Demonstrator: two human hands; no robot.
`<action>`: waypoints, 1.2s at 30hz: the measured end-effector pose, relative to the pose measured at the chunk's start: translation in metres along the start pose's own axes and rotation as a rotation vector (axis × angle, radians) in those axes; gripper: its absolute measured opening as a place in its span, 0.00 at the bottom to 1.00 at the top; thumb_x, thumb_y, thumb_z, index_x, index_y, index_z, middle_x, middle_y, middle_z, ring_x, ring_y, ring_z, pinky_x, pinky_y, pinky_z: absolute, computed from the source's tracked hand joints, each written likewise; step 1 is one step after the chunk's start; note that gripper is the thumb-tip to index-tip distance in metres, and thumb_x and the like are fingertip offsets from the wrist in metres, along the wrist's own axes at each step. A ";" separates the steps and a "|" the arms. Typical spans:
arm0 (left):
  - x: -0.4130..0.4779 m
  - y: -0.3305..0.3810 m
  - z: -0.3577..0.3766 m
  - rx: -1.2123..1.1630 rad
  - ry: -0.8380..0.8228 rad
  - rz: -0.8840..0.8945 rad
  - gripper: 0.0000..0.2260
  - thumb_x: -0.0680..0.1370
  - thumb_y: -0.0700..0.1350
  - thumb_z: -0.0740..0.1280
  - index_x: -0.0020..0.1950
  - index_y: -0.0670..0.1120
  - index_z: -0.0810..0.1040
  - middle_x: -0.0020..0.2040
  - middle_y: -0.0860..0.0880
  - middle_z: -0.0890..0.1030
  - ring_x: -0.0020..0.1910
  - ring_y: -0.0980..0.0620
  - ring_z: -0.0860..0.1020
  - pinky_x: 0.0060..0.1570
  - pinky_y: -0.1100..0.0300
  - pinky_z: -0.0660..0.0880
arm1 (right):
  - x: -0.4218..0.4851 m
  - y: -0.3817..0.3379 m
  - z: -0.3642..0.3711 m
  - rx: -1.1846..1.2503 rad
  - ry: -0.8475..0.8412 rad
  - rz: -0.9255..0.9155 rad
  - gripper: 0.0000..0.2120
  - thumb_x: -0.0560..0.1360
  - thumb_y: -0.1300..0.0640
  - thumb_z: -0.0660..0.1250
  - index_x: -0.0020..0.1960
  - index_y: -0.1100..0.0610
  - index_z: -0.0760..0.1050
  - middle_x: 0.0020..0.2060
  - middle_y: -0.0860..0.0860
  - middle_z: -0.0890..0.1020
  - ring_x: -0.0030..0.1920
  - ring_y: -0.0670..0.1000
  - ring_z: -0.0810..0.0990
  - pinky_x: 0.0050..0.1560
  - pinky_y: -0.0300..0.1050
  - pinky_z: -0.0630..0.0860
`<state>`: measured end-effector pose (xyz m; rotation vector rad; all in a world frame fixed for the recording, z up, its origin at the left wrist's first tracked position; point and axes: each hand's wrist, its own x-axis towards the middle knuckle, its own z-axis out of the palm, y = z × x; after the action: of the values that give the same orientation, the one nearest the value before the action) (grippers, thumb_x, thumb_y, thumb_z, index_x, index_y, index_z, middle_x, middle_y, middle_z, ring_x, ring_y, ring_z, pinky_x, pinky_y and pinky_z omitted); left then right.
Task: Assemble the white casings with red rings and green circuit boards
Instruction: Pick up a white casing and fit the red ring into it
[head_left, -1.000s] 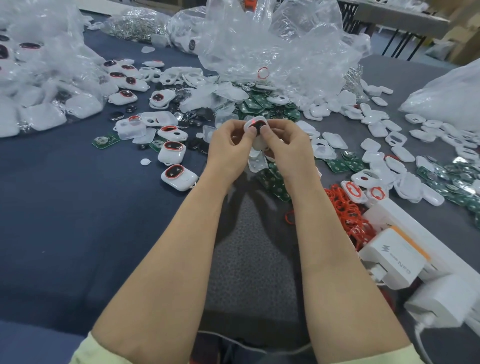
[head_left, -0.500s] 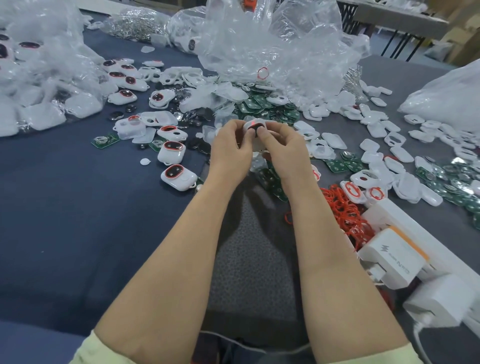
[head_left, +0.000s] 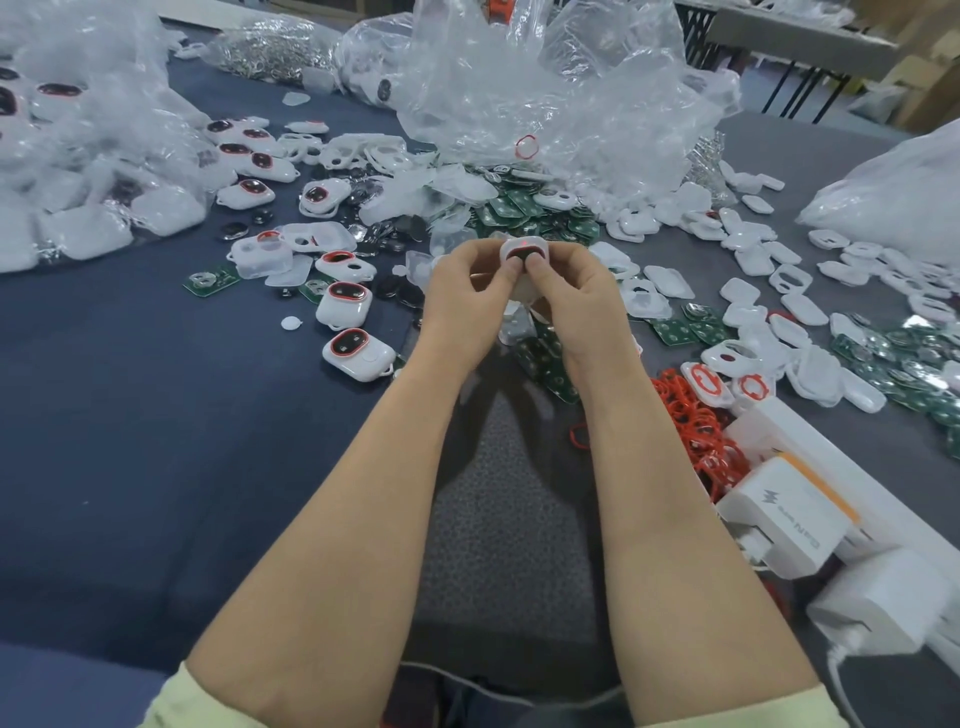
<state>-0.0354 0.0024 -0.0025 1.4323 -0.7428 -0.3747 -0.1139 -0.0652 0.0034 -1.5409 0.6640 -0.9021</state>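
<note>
Just in front of the big clear bag (head_left: 545, 88), the left hand (head_left: 467, 301) and right hand (head_left: 576, 296) both pinched one white casing (head_left: 523, 252), probably to press its parts tight together.

Crumpled clear plastic bag (head_left: 545, 88) far centre; white charger (head_left: 784, 519) on power strip (head_left: 831, 452), near right.

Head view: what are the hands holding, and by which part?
One white casing, pinched between the left hand and right hand at its sides, thumbs on its front face.
</note>
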 end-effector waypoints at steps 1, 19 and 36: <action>0.000 0.000 0.000 -0.017 -0.006 -0.003 0.05 0.79 0.40 0.67 0.54 0.43 0.77 0.49 0.46 0.81 0.47 0.52 0.78 0.54 0.55 0.77 | 0.000 0.000 0.000 0.010 0.005 0.004 0.05 0.78 0.62 0.64 0.47 0.53 0.76 0.44 0.52 0.80 0.45 0.48 0.77 0.45 0.42 0.75; 0.004 -0.007 -0.002 0.096 0.053 0.057 0.02 0.80 0.42 0.65 0.52 0.45 0.75 0.43 0.54 0.77 0.43 0.56 0.75 0.44 0.70 0.71 | 0.000 0.001 0.005 0.057 -0.046 0.071 0.09 0.79 0.64 0.61 0.56 0.59 0.78 0.49 0.58 0.81 0.51 0.54 0.78 0.62 0.57 0.73; 0.002 -0.005 -0.002 -0.042 0.000 0.003 0.04 0.79 0.38 0.65 0.52 0.46 0.77 0.48 0.47 0.81 0.48 0.51 0.78 0.52 0.58 0.75 | 0.000 0.006 0.005 0.044 -0.004 0.009 0.07 0.78 0.62 0.65 0.45 0.51 0.77 0.40 0.48 0.81 0.43 0.47 0.78 0.45 0.43 0.78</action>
<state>-0.0315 0.0021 -0.0065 1.3913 -0.7327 -0.3859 -0.1097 -0.0634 -0.0031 -1.4993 0.6439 -0.9008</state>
